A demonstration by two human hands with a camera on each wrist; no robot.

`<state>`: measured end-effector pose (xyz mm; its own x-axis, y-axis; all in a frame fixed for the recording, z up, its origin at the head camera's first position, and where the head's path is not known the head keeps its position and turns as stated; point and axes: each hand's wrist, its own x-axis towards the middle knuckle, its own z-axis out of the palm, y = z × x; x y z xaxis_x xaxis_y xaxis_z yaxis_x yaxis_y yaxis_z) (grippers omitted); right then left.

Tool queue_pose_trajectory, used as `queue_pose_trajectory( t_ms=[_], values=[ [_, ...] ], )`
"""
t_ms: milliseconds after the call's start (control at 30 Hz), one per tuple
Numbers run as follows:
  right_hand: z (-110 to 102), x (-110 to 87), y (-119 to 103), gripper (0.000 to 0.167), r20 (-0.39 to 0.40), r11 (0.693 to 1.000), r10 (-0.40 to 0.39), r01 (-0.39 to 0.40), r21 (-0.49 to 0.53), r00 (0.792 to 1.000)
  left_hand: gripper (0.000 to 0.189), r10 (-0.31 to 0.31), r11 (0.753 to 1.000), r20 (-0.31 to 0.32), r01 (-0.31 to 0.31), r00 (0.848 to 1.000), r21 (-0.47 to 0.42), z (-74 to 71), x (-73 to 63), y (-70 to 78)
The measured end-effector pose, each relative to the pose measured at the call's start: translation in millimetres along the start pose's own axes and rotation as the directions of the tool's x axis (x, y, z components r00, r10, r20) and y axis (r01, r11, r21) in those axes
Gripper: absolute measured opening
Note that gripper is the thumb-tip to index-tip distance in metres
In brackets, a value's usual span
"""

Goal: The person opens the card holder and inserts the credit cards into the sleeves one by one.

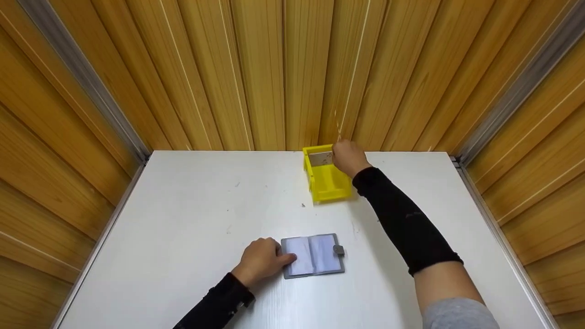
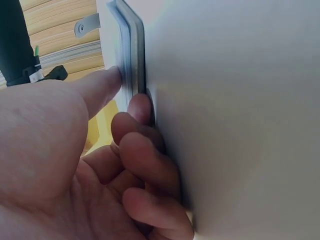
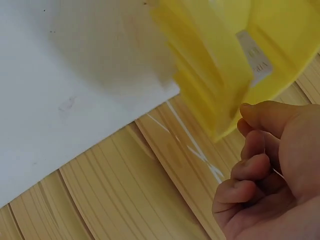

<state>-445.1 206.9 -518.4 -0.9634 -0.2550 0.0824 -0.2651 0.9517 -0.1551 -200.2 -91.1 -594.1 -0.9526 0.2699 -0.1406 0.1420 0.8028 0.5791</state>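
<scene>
An open card holder [image 1: 327, 253] with clear sleeves, a grey cover and a snap tab lies on the white table. My left hand [image 1: 263, 258] pinches its left edge, thumb over the sleeves. In the left wrist view, the index fingertip sits under the cover [image 2: 136, 55] and the other fingers curl beside the tabletop. Farther back is a yellow plastic bin [image 1: 331, 194]. At its back right corner, my right hand [image 1: 349, 157] grips the rim with thumb and index finger, the other fingers curled. Inside the bin, a pale card [image 3: 255, 57] with printed letters leans by the wall.
The white tabletop [image 1: 192, 214] bears small dark marks. Behind it rises a wood-panelled wall [image 1: 260, 82], close to the bin. Similar panels and metal rails [image 1: 493, 210] flank both sides.
</scene>
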Motion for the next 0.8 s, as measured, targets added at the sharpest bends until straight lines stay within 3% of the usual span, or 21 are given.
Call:
queue_pose_trajectory(
  t_ms=[467, 800],
  values=[
    [26, 19.6, -2, 0.016, -0.032, 0.984, -0.026, 0.020, -0.176, 0.999, 0.054, 0.001, 1.000, 0.006, -0.001, 1.000, -0.009, 0.7, 0.7, 0.3],
    [32, 30.4, -5, 0.012, -0.074, 0.982, -0.019, 0.004, -0.191, 0.997, 0.053, -0.002, 1.000, -0.003, 0.002, 1.000, -0.003, -0.9, 1.0, -0.5]
  ],
)
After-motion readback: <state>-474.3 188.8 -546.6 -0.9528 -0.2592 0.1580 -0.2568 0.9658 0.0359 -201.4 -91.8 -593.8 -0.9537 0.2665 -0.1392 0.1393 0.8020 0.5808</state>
